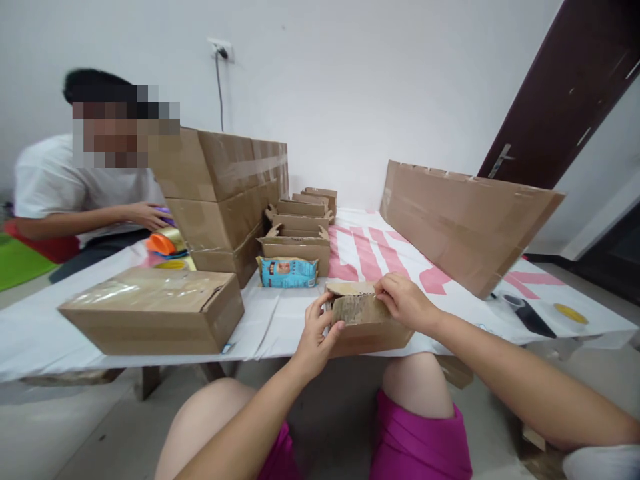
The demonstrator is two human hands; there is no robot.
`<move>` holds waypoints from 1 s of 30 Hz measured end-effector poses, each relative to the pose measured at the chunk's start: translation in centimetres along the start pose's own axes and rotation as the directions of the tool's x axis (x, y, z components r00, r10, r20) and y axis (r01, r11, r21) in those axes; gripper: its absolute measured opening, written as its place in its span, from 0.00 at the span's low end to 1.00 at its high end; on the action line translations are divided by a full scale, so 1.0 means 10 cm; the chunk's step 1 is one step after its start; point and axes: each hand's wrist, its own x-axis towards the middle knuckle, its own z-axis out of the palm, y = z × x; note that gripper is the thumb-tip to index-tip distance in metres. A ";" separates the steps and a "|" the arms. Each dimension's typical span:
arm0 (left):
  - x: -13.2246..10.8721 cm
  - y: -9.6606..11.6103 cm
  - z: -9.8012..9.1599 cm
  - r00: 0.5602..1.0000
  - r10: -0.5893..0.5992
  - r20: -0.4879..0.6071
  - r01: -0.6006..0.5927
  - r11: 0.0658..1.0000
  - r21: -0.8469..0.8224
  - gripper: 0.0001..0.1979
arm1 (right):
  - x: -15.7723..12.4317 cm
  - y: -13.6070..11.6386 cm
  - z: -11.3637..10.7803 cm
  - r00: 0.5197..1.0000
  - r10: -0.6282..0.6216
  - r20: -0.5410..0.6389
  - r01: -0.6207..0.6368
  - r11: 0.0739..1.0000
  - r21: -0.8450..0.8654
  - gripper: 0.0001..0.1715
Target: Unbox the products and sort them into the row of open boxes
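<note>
1. Judging by what shows, the work in hand is the closing of the small cardboard box. Its body is already formed, and the top flap is bent over but does not lie flat.
2. What looks left: the flap is not tucked in or pressed down, and no tape shows on this box.
3. A row of folded boxes stands just behind the blue packet, which suggests several are done. How many remain I cannot tell.
4. The small cardboard box sits at the near edge of the desk. It is nearer the person than the blue packet and to its right, close to it but apart.
5. The left hand is closed on the box's left end, with the thumb on the front face and the fingers curled over the top.
6. The right hand is closed narrowly on the upper right edge, its fingers holding the flap.
7. The box lies between the two hands, and both touch it.
8. Left of the blue packet lies a flat carton under shiny film, with a large taped carton behind it. Well to the packet's right are a leaning cardboard stack and a tape roll.
9. A co-worker's hand is far to the left behind the packet, well apart from the person's own.
</note>
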 end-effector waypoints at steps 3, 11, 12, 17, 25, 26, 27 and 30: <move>0.00 0.00 0.00 1.000 0.003 -0.001 -0.003 1.000 0.005 0.16 | 0.00 0.02 0.01 0.998 0.057 -0.016 -0.057 0.998 0.023 0.08; -0.01 -0.01 0.01 1.000 0.008 -0.012 -0.008 1.000 0.010 0.15 | 0.08 -0.03 -0.02 0.993 0.081 0.082 -0.075 0.995 -0.068 0.08; -0.01 -0.02 0.01 1.000 0.009 -0.014 -0.008 1.000 0.008 0.15 | 0.08 -0.04 -0.02 0.994 0.070 0.087 -0.062 0.994 -0.087 0.08; -0.01 -0.02 0.02 1.000 0.003 -0.012 -0.003 1.000 0.000 0.16 | 0.04 -0.05 0.03 0.993 -0.053 0.107 0.083 0.950 -0.300 0.08; -0.01 0.00 0.00 1.000 0.000 -0.002 0.000 1.000 -0.002 0.16 | -0.05 0.03 0.05 0.997 -0.082 0.013 0.083 0.979 -0.185 0.09; -0.01 -0.01 0.01 1.000 0.002 -0.006 -0.002 1.000 -0.004 0.16 | -0.05 0.04 0.04 0.998 -0.057 -0.001 0.056 0.989 -0.138 0.08; -0.01 -0.01 0.01 1.000 0.005 -0.009 -0.005 1.000 -0.004 0.16 | -0.05 0.04 0.03 0.999 -0.038 -0.001 0.037 0.994 -0.105 0.09; -0.01 -0.01 0.02 1.000 0.006 -0.007 -0.006 1.000 -0.001 0.16 | -0.01 0.04 0.01 0.999 0.003 0.045 0.001 0.995 -0.096 0.09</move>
